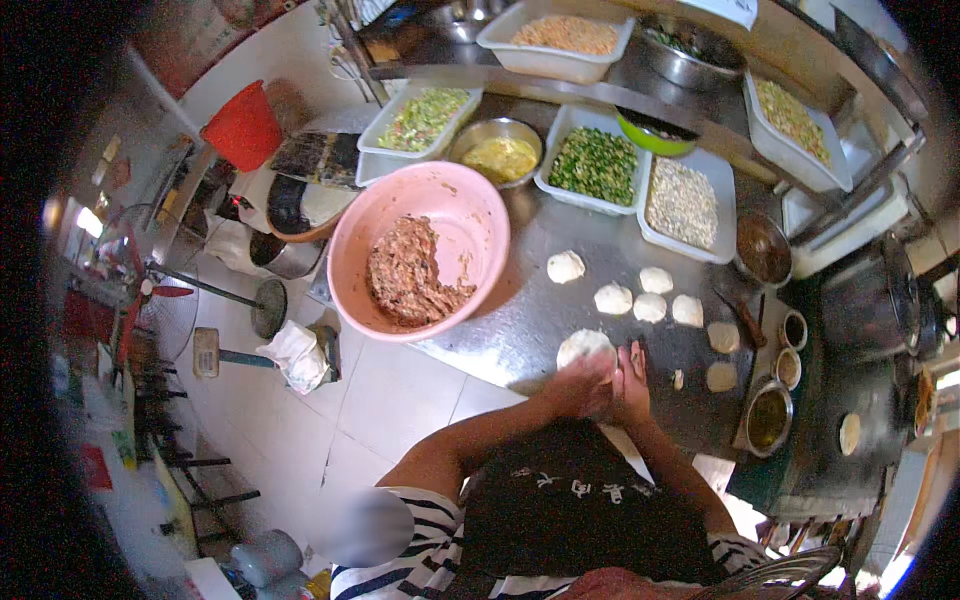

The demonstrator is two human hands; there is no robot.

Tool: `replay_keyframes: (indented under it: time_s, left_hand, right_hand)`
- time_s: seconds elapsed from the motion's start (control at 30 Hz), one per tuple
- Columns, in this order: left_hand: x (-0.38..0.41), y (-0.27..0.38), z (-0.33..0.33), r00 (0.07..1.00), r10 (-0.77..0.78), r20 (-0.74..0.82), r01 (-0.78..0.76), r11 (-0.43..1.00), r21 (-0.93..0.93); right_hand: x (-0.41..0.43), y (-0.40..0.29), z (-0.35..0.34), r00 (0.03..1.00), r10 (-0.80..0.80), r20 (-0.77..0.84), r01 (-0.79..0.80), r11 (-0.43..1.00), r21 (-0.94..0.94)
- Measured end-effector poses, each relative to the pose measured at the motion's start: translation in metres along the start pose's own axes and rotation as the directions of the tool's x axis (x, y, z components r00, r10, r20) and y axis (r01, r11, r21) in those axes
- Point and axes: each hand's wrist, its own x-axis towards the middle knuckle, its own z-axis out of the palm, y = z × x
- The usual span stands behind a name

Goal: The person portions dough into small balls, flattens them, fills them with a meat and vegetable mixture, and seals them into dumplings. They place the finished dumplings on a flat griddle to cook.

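A flattened round of white dough [585, 349] is just beyond my hands at the front of the metal worktop. My left hand [589, 381] is blurred and overlaps the round's near edge; its grip is hidden. Close against it, my right hand [628, 382] points its fingers upward beside the round's right edge. Whether anything lies between the palms cannot be seen. Several dough balls [650, 307] sit farther back, with a separate one [565, 266] to their left. Two flatter dough pieces [722, 376] lie to the right. A pink basin [457, 225] holds minced meat filling [409, 274].
White tubs of chopped greens [594, 166] and pale diced filling [681, 204] line the back, beside a steel bowl [501, 152]. Small sauce bowls [769, 418] edge the right side. Beyond them, a flatbread [849, 433] lies on a dark griddle [821, 457]. A standing fan [169, 300] is left.
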Motion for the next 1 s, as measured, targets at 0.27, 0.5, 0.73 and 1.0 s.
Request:
replay_keyframes:
  time_s: [0.27, 0.5, 0.73, 1.0]
  left_hand:
    - [-0.02, -0.039, 0.035, 0.932, -0.213, -0.292, 0.137, 0.956, -0.26]
    - [0.018, -0.035, 0.01, 0.992, -0.121, -0.023, 0.118, 0.988, -0.098]
    - [0.01, -0.012, 0.037, 0.999, 0.044, 0.012, -0.043, 0.998, -0.038]
    - [0.009, -0.03, 0.044, 0.742, -0.562, -0.366, 0.197, 0.703, -0.683]
  right_hand:
    - [0.021, -0.006, 0.037, 0.932, -0.142, 0.334, 0.205, 0.965, -0.161]
    - [0.037, -0.026, -0.009, 0.977, 0.182, 0.111, -0.207, 0.936, 0.285]
    - [0.008, 0.004, 0.005, 0.965, 0.262, -0.027, -0.254, 0.954, 0.161]
    - [0.034, 0.012, 0.044, 0.914, 0.37, 0.165, -0.393, 0.908, 0.144]
